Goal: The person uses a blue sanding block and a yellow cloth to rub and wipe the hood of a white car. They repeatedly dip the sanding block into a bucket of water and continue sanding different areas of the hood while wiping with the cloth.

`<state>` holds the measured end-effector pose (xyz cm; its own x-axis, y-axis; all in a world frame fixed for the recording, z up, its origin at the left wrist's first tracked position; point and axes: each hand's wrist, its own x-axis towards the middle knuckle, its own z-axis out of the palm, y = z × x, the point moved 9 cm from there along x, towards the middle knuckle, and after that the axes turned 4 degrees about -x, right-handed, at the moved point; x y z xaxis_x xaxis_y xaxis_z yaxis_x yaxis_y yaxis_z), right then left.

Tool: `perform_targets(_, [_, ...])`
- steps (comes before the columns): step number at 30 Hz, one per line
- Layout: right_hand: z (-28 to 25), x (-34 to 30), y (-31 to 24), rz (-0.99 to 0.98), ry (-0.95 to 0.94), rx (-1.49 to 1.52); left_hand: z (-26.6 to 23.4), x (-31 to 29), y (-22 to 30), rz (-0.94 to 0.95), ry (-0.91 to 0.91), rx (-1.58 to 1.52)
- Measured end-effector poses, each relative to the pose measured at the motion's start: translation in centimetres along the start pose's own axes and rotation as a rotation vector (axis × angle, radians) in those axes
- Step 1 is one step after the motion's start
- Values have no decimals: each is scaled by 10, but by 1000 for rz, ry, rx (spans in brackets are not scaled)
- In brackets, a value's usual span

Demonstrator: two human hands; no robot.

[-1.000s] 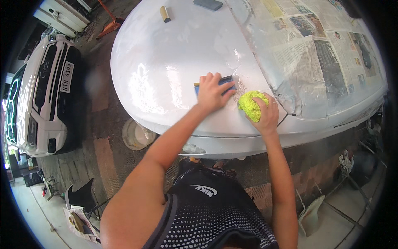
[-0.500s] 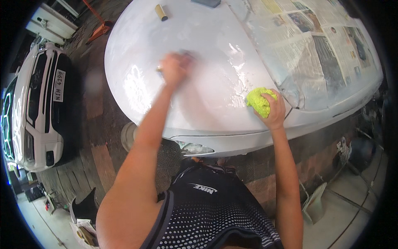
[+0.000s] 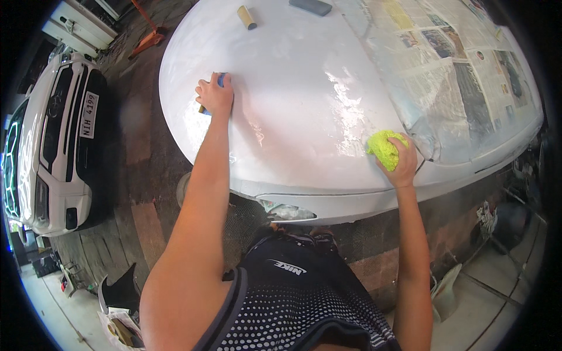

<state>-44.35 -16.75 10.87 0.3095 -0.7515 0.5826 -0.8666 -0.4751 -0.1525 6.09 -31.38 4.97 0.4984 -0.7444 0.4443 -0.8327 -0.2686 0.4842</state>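
Left hand [image 3: 215, 95] curled over blue block [image 3: 221, 80], arm outstretched; right hand [image 3: 405, 162] clutches yellow cloth [image 3: 384, 150], newspaper [image 3: 470, 96] beyond it; tan roll [image 3: 246, 17] beyond left.

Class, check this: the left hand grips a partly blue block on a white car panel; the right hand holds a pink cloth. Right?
Not quite: the cloth in the right hand is yellow-green, not pink, as the head view shows. The rest stands.

An auto-body workshop: newspaper [image 3: 471, 88] masks the car body [image 3: 293, 88] beyond the right hand [image 3: 401, 161]; a parked white vehicle [image 3: 58, 152] and orange floor jack [image 3: 148, 42] stand left of the left hand [image 3: 215, 96].
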Motion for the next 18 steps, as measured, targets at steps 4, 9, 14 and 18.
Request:
perform_targets(4, [-2, 4, -2, -13, 26, -31, 19, -78, 110, 323, -25, -142])
perform_targets(9, [-5, -7, 6, 48, 34, -84, -3, -154, 189, 1005, -294, -528])
perform_targets(14, [-3, -1, -3, 44, 40, -30, 40, -14, 117, 160, -100, -47])
perform_targets(18, [-5, -1, -2, 69, 47, -57, 40, -157, 215, 728, -237, -290])
